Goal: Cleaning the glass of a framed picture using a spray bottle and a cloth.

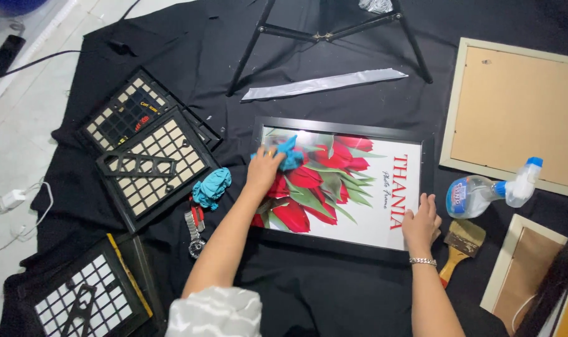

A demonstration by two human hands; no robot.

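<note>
A black picture frame (343, 130) lies flat on black cloth, with a print of red tulips under its glass. My left hand (263, 170) presses a blue cloth (289, 153) onto the glass near the frame's upper left corner. Over at the frame's lower right edge, my right hand (421, 223) rests flat with fingers spread, a bracelet on its wrist.
A second crumpled blue cloth (211, 186) and a wristwatch (195, 232) lie left of the frame. Black frame backs (151, 167) sit further left. To the right lie a spray bottle (487, 191), a paintbrush (460, 244) and cream frames (515, 112). A tripod (324, 31) stands behind.
</note>
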